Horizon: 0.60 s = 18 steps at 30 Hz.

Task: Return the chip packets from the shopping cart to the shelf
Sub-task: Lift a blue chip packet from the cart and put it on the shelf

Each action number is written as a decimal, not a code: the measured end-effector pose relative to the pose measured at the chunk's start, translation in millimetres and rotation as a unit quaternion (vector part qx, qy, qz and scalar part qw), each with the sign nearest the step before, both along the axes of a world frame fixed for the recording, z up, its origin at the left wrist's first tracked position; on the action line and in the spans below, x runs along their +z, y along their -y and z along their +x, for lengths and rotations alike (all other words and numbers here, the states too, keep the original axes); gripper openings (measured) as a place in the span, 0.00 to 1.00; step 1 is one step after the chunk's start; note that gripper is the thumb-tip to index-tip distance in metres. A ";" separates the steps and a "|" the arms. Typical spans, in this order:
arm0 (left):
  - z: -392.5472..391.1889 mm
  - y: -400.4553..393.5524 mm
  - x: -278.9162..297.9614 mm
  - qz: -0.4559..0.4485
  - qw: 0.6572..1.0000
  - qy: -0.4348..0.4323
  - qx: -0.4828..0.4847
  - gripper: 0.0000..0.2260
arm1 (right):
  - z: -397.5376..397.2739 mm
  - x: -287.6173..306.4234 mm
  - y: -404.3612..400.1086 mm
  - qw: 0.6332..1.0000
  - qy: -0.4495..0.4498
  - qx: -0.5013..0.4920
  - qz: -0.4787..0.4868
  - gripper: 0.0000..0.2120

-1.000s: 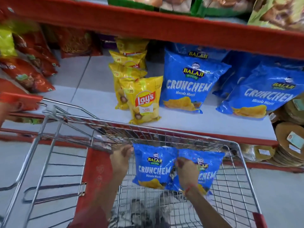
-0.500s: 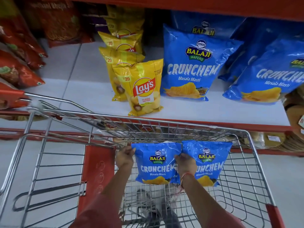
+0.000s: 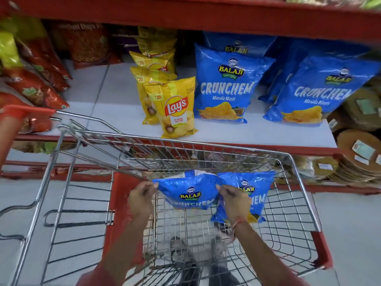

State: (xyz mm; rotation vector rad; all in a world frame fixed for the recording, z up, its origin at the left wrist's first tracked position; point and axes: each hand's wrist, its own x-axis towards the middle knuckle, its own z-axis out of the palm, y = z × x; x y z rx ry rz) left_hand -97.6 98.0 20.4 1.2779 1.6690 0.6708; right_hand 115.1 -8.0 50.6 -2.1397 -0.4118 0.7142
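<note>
- Lifted a bit higher since earlier: front blue packet (image 3: pixel 190 193), pinched at its top corners by left hand (image 3: pixel 141 198) and right hand (image 3: pixel 233 200).
- Light, crinkly, easily crushed; best gripped by the seam.

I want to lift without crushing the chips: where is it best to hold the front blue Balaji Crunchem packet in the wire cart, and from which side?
Hold the front blue Balaji Crunchem packet by its flat sealed top edge, one upper corner per hand, coming from above. It tilts with that seam uppermost, and the left hand and right hand already pinch there. The puffed middle would crush.
</note>
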 end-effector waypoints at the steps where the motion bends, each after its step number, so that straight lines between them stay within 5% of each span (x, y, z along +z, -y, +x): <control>1: 1.2 1.8 13.8 0.013 1.000 0.010 0.003 0.07 | 0.9 10.4 3.9 1.000 0.021 0.006 0.021 0.08; 7: 22.7 1.5 93.8 0.092 0.980 0.171 0.032 0.06 | 20.2 72.8 12.5 0.988 0.096 0.028 0.116 0.06; 18: 108.8 -5.5 191.4 0.206 0.932 0.297 0.026 0.07 | 104.8 170.7 -3.8 0.954 0.103 0.005 0.281 0.01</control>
